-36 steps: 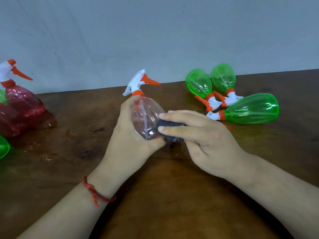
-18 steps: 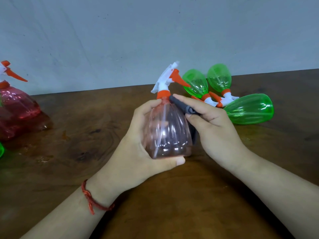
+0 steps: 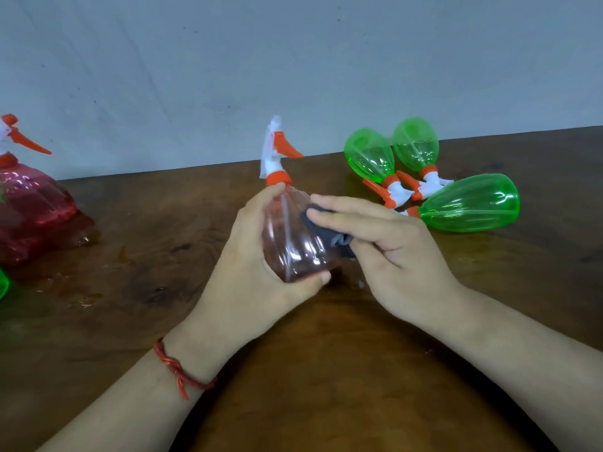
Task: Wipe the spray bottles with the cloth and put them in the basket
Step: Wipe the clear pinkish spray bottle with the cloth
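My left hand (image 3: 251,265) grips a clear pink spray bottle (image 3: 290,243) around its body, holding it nearly upright above the table with its white and orange trigger head (image 3: 277,151) at the top. My right hand (image 3: 388,246) holds a dark grey cloth (image 3: 326,230) and presses it against the bottle's right side. Three green spray bottles (image 3: 470,203) lie on their sides at the back right of the wooden table (image 3: 326,370). No basket is in view.
At the left edge stand red spray bottles (image 3: 29,203), one with an orange nozzle pointing right. A green piece (image 3: 3,282) shows at the far left edge. Wet patches mark the table near them. A grey wall (image 3: 293,60) runs behind the table.
The bottle was swung upright and turned in my left hand. My right hand moved the cloth from the lower side up to the neck, then back down onto the bottle's right side.
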Demonstrator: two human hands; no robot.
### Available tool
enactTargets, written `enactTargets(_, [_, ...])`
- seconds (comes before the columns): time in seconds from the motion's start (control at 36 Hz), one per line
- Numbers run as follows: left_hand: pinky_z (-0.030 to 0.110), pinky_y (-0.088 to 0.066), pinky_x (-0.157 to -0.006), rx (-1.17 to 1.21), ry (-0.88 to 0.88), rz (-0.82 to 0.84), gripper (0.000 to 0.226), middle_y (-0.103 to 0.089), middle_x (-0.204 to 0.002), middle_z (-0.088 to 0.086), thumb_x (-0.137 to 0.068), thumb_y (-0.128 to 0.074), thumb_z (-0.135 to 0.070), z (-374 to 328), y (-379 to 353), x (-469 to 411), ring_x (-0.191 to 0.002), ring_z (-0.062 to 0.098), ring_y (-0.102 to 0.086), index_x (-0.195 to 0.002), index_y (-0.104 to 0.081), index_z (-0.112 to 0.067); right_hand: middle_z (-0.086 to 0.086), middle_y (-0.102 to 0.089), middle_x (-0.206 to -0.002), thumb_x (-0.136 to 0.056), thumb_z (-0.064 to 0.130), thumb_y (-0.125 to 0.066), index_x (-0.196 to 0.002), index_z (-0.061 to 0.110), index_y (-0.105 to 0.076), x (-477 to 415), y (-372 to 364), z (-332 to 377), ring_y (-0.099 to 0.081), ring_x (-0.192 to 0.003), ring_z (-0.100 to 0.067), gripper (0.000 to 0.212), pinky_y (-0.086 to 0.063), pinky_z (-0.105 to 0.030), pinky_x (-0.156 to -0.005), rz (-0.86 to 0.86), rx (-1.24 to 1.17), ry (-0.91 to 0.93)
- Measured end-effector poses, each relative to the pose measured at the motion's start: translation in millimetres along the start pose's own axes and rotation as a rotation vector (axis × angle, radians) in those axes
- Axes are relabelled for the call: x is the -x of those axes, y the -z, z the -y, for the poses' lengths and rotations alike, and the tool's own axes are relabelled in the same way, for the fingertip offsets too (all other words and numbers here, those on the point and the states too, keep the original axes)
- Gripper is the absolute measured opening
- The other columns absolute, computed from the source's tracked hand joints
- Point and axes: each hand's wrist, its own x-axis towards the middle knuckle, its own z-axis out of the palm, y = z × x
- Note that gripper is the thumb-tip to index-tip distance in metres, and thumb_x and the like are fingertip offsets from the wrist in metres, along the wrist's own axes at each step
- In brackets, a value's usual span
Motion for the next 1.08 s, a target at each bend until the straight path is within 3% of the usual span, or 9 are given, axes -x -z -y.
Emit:
enactTargets(0.17, [0.032,-0.052,-0.114,-0.126,0.068,-0.102,0.112,-0.044,-0.155,-0.018,-0.071,-0.099,-0.038,4.9,9.1,-2.3,-0.142,0.007,-0.049,-0.162,-0.033,-0.035,0.004,-0.062,-0.148,-0.09,-0.016,-0.044,-0.13,0.016,-0.076,3.6,-7.6,3.0,-0.051,-0.145,-0.012,0.06,-0.042,-0.03,-0.12,0.127,0.18,0.132])
enactTargets(0.28, [0.017,-0.048,-0.112,-0.129,0.038,-0.076,0.111,-0.045,-0.154,-0.017,-0.07,-0.098,-0.04,0.8,9.0,-2.7,-0.143,0.007,-0.048,-0.161,-0.035,-0.034,0.007,-0.059,-0.151,-0.091,-0.014,-0.044,-0.136,0.017,-0.072,2.1,-4.8,6.0,-0.05,-0.144,-0.005,0.061,-0.04,-0.022,-0.119,0.089,0.19,0.096])
enactTargets(0.44, [0.009,-0.039,-0.112,-0.157,-0.071,0.054,0.107,-0.045,-0.151,-0.009,-0.072,-0.093,-0.043,-6.4,2.4,1.0,-0.143,0.01,-0.047,-0.163,-0.039,-0.024,0.01,-0.059,-0.15,-0.095,-0.014,-0.043,-0.139,0.021,-0.069,-2.9,-0.2,0.7,-0.049,-0.141,0.002,0.062,-0.042,-0.021,-0.116,0.002,0.131,-0.021])
enactTargets(0.61, [0.015,-0.043,-0.115,-0.105,-0.063,0.139,0.11,-0.043,-0.155,-0.013,-0.073,-0.097,-0.037,-12.5,0.1,4.1,-0.145,0.009,-0.047,-0.164,-0.035,-0.03,0.024,-0.064,-0.14,-0.105,-0.01,-0.044,-0.138,0.031,-0.068,-8.4,-0.2,1.6,-0.051,-0.134,0.011,0.058,-0.039,-0.012,-0.113,-0.043,-0.142,-0.275])
enactTargets(0.69, [0.022,-0.046,-0.116,0.029,-0.054,0.147,0.109,-0.044,-0.157,-0.017,-0.074,-0.098,-0.032,-17.2,-1.8,5.6,-0.149,0.012,-0.047,-0.162,-0.034,-0.031,0.025,-0.068,-0.135,-0.106,-0.007,-0.045,-0.134,0.036,-0.069,-12.7,2.3,1.3,-0.056,-0.132,0.007,0.057,-0.043,-0.019,-0.113,-0.091,-0.32,-0.382])
enactTargets(0.75, [0.019,-0.045,-0.116,0.089,-0.041,0.157,0.111,-0.043,-0.157,-0.021,-0.073,-0.1,-0.028,-19.3,-1.7,6.2,-0.15,0.009,-0.046,-0.16,-0.032,-0.033,0.021,-0.069,-0.135,-0.105,-0.008,-0.046,-0.134,0.035,-0.07,-13.6,4.2,1.9,-0.059,-0.132,0.002,0.057,-0.045,-0.026,-0.114,-0.103,-0.368,-0.399])
enactTargets(0.89, [0.011,-0.036,-0.117,-0.02,-0.038,0.192,0.116,-0.037,-0.159,-0.029,-0.071,-0.099,-0.044,-13.2,-0.6,2.7,-0.149,-0.002,-0.04,-0.162,-0.027,-0.038,0.022,-0.069,-0.135,-0.107,-0.007,-0.043,-0.139,0.03,-0.068,-10.6,5.5,4.1,-0.059,-0.132,0.001,0.055,-0.047,-0.032,-0.116,-0.098,-0.297,-0.369])
enactTargets(0.97, [0.016,-0.036,-0.121,-0.129,-0.066,0.18,0.118,-0.036,-0.162,-0.024,-0.071,-0.095,-0.051,-11.8,-0.2,0.6,-0.15,-0.001,-0.039,-0.166,-0.027,-0.033,0.024,-0.068,-0.134,-0.107,-0.005,-0.045,-0.141,0.028,-0.066,-10.5,5.7,2.8,-0.059,-0.131,0.001,0.052,-0.048,-0.028,-0.114,-0.102,-0.241,-0.334])
enactTargets(1.08, [0.027,-0.045,-0.119,-0.083,-0.098,0.15,0.111,-0.044,-0.159,-0.011,-0.077,-0.097,-0.039,-13.2,-3.2,2.6,-0.147,0.01,-0.049,-0.165,-0.031,-0.023,0.023,-0.069,-0.127,-0.106,-0.004,-0.047,-0.139,0.025,-0.065,-8.8,4.5,-0.1,-0.062,-0.127,-0.002,0.047,-0.051,-0.025,-0.107,-0.113,-0.145,-0.265])
